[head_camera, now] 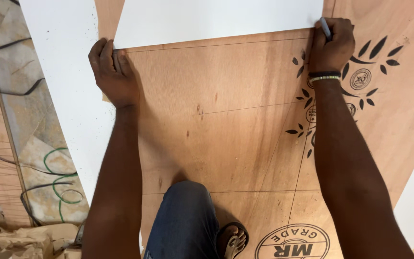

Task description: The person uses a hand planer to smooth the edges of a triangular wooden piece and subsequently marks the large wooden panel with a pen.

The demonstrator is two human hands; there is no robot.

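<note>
Your left hand (113,72) presses flat on the white sheet (216,19) edge, right hand (330,44) fisted round a pen (325,28) at its corner; several lines already cross the plywood (216,120) between them.

Carpentry workshop, floor-level work area. Large plywood sheet (226,139) lying flat on floor, bearing ruled pencil lines and printed grade stamps. White laminate board (216,19) lying across plywood's far edge. Left of plywood: patterned stone floor (29,110) showing, cables (49,177) trailing, crumpled brown paper (29,240) lying near corner.
</note>
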